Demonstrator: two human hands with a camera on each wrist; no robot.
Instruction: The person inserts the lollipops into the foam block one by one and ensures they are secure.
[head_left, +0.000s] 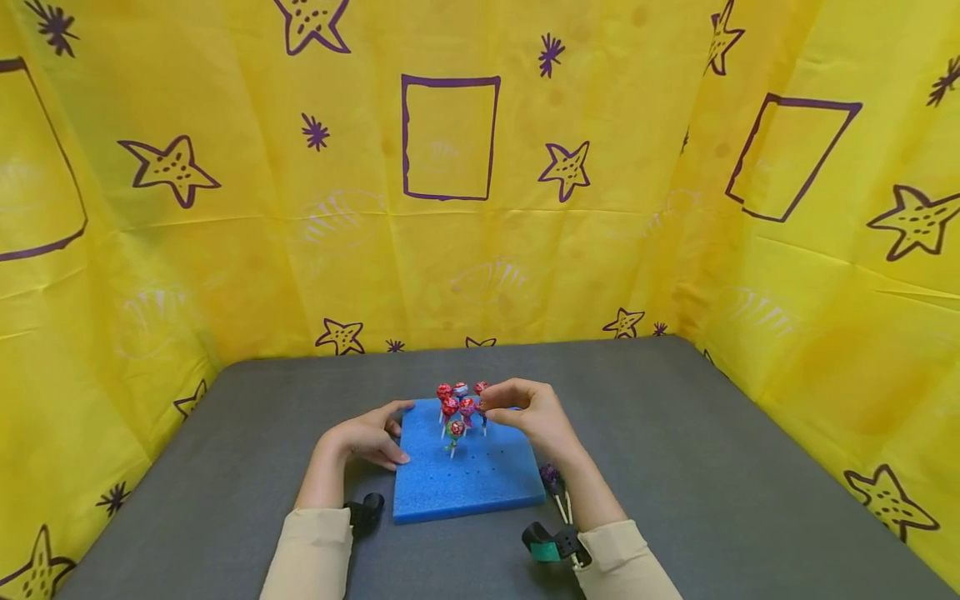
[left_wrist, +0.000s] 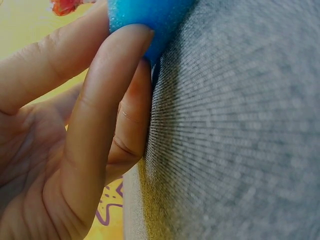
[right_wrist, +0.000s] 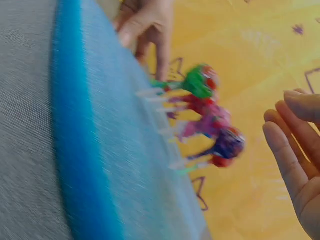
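Observation:
A blue foam board [head_left: 472, 492] lies on the table with several wrapped lollipops [head_left: 455, 429] standing in it on white sticks. At its left edge my left hand [head_left: 367, 435] holds the board, thumb pressed to the side and other fingers bent by the far corner. The left wrist view shows the thumb [left_wrist: 107, 90] against the foam. Over the far right of the cluster is my right hand [head_left: 536, 412], fingers loosely bent. From the right wrist, this hand [right_wrist: 300, 145] appears apart from the dark purple lollipop [right_wrist: 230, 142], nothing between its fingers.
Purple lollipops [head_left: 551, 477] lie right of the board, partly behind my right forearm. Small holes dot the foam's near half. Black wrist devices [head_left: 366, 512] sit at both wrists. Yellow printed cloth [head_left: 450, 275] surrounds the dark grey table [head_left: 300, 383].

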